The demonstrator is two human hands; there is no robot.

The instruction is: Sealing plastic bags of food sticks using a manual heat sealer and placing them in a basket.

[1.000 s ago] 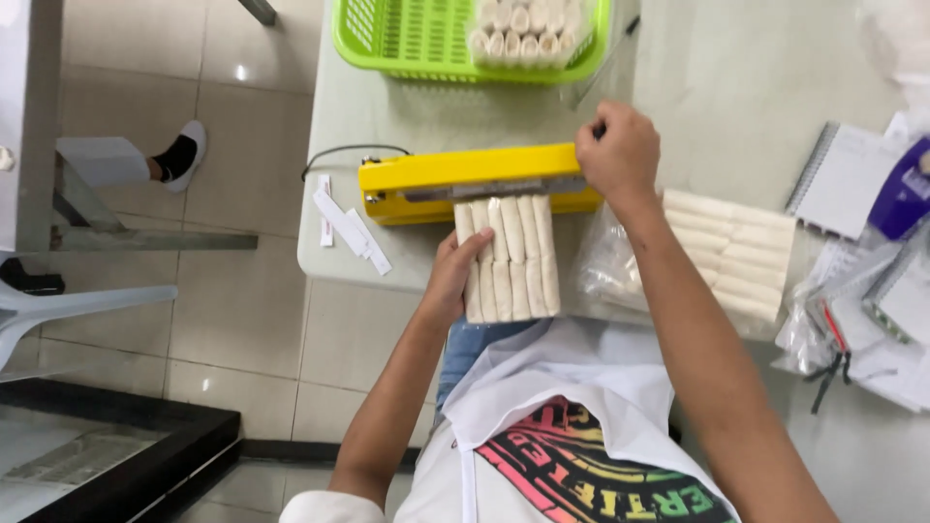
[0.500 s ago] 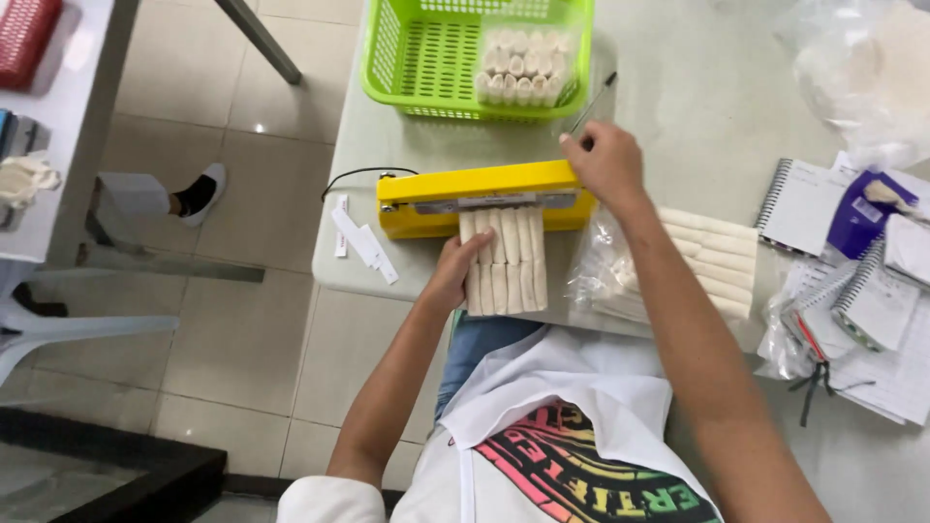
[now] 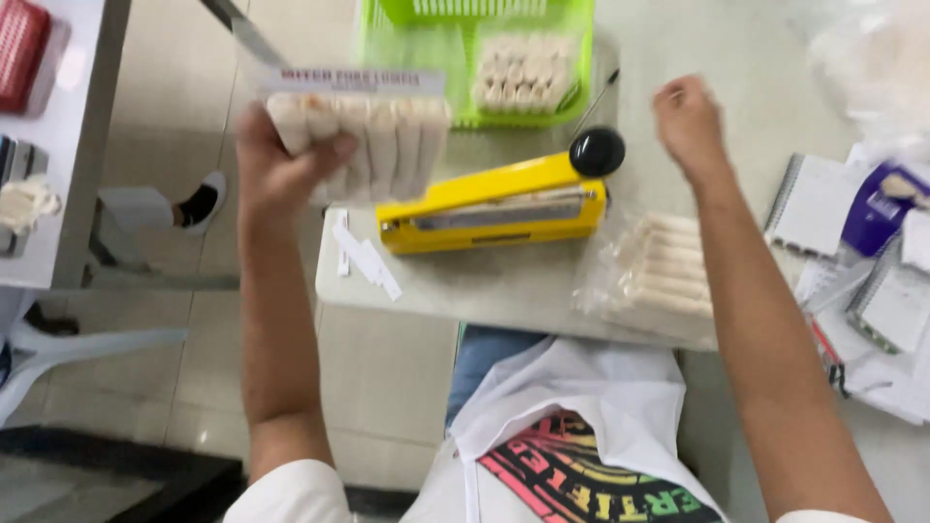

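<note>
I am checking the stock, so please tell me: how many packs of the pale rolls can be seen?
3. One pack is in the left hand, one lies in the green basket, one on the table beside the yellow sealer. Others may be hidden.

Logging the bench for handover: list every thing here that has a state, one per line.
Left hand: raised, gripping the pack of rolls.
Right hand: raised, closed, holding nothing visible.
Yellow heat sealer: arm lifted, open.
Green basket: holds one pack.
Bag of rolls: lying flat on table.
</note>
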